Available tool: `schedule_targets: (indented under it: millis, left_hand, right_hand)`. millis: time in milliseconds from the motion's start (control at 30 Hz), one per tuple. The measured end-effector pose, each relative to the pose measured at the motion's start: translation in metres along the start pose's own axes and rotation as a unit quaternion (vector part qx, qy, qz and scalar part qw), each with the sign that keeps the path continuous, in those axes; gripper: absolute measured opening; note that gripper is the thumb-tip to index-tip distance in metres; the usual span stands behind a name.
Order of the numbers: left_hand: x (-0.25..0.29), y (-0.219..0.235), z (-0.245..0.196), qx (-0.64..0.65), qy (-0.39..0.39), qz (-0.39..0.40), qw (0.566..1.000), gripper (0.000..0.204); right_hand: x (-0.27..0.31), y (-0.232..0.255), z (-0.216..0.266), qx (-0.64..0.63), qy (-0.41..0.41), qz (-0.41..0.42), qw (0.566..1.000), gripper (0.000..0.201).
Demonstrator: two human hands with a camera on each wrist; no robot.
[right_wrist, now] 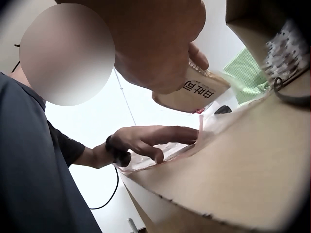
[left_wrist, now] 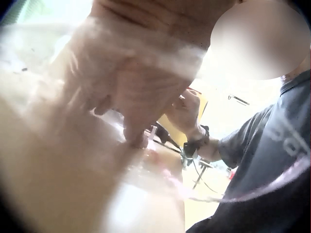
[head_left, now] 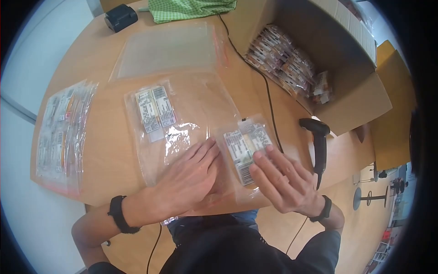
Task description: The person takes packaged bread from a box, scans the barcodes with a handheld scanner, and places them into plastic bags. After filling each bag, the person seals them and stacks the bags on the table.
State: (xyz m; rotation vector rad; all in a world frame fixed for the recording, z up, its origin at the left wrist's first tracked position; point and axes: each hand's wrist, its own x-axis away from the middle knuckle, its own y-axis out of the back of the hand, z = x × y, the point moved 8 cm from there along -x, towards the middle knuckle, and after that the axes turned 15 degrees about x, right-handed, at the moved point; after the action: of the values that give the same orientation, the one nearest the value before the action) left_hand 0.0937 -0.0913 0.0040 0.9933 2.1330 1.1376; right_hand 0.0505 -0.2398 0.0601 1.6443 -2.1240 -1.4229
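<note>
My right hand (head_left: 285, 180) grips a flat, clear-wrapped packet (head_left: 238, 148) with white printed labels on its upper face. In the right wrist view that packet (right_wrist: 197, 94) shows a pale underside with dark lettering, raised off the tabletop. Beside it, my left hand (head_left: 189, 169) lies with extended fingers on a large clear plastic bag (head_left: 200, 109) near the table's front edge. Clear film overlaps the left hand in the left wrist view. A similar labelled packet (head_left: 156, 109) lies at the left part of this bag, beyond the left hand.
Filled bags (head_left: 61, 132) are stacked at the far left, and flat clear bags (head_left: 166, 48) lie behind. An open cardboard box (head_left: 356, 86) holds many packets (head_left: 283, 59). A barcode scanner (head_left: 319, 141), a cable (head_left: 267, 91), a black device (head_left: 121, 18) and green checked cloth (head_left: 191, 10) surround the work area.
</note>
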Motion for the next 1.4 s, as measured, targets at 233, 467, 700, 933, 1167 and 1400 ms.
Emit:
schedule_targets:
  millis: [233, 467, 700, 933, 1167, 1400]
  left_hand:
    - [0.004, 0.001, -0.005, -0.021, -0.002, -0.003, 1.0, 0.065]
    - [0.01, -0.005, -0.01, -0.032, -0.002, 0.004, 0.999, 0.075]
    - [0.012, 0.0, -0.001, 0.005, -0.023, -0.069, 0.997, 0.054]
    - [0.004, 0.053, -0.005, 0.132, -0.008, -0.163, 0.978, 0.032]
    - [0.011, 0.053, -0.022, 0.03, -0.051, -0.151, 0.987, 0.034]
    - [0.075, -0.005, -0.104, -0.073, -0.146, -0.169, 0.972, 0.039]
  right_hand:
    - [0.005, 0.001, 0.007, -0.016, 0.003, 0.016, 1.0, 0.036]
    - [-0.008, 0.004, -0.018, -0.014, -0.042, 0.072, 0.996, 0.034]
    - [0.011, 0.041, -0.043, -0.106, -0.162, -0.023, 0.981, 0.034]
    - [0.032, 0.069, 0.032, -0.186, 0.121, -0.072, 0.972, 0.026]
    - [-0.015, 0.005, 0.044, 0.068, 0.029, 0.074, 0.995, 0.035]
    - [-0.003, 0.027, 0.055, -0.032, 0.042, -0.039, 0.998, 0.029]
